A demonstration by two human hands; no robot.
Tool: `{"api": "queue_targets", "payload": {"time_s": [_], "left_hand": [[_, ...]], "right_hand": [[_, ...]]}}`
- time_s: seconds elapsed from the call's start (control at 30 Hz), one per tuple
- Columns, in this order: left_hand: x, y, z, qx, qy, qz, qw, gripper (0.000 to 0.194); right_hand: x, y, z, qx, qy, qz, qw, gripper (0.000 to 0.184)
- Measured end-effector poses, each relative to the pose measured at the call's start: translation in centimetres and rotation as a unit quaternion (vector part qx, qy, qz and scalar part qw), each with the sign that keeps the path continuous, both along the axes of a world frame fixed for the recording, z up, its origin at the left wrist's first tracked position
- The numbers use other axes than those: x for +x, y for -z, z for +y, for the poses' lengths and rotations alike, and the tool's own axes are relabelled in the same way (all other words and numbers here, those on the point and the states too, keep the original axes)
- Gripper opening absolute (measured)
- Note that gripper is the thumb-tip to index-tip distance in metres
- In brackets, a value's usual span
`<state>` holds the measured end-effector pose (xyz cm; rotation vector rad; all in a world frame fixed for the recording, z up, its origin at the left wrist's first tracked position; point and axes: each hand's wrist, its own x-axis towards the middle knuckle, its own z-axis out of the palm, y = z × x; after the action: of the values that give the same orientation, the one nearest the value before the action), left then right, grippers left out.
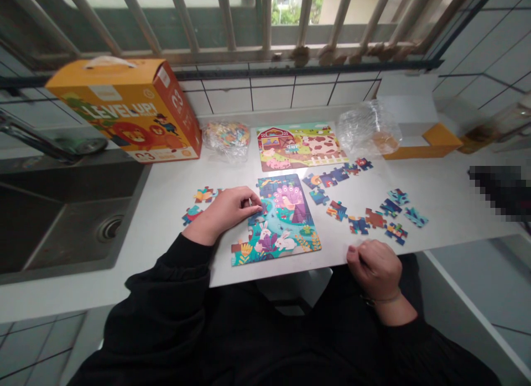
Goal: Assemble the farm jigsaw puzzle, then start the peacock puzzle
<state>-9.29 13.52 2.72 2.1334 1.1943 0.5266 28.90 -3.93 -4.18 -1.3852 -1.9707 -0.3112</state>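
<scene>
A partly built peacock jigsaw (282, 220) lies on the white counter (435, 220) in front of me. My left hand (226, 209) rests at its left edge, fingertips pressing a piece against the puzzle's upper left side. My right hand (375, 267) sits at the counter's front edge with fingers curled in and nothing visible in it. Several loose pieces (373, 217) are scattered to the right of the puzzle, and two more loose pieces (201, 201) lie left of my left hand. A finished farm jigsaw (298, 145) lies behind.
An orange puzzle box (128, 107) stands at the back left beside a steel sink (62, 214) with a tap (29, 134). A bag of pieces (228, 137) and a clear plastic bag (367, 129) lie at the back. An orange tray (431, 145) sits at the right.
</scene>
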Motion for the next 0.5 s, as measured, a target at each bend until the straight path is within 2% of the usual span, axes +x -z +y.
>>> {"api": "queue_targets", "payload": {"time_s": [0.2, 0.5], "left_hand": [[0.04, -0.05, 0.08, 0.026, 0.017, 0.008, 0.999, 0.010], [0.09, 0.49, 0.48, 0.052, 0.047, 0.008, 0.998, 0.012]], "right_hand": [[-0.10, -0.19, -0.02, 0.001, 0.001, -0.005, 1.000, 0.042], [0.06, 0.11, -0.08, -0.005, 0.006, -0.005, 1.000, 0.042]]}}
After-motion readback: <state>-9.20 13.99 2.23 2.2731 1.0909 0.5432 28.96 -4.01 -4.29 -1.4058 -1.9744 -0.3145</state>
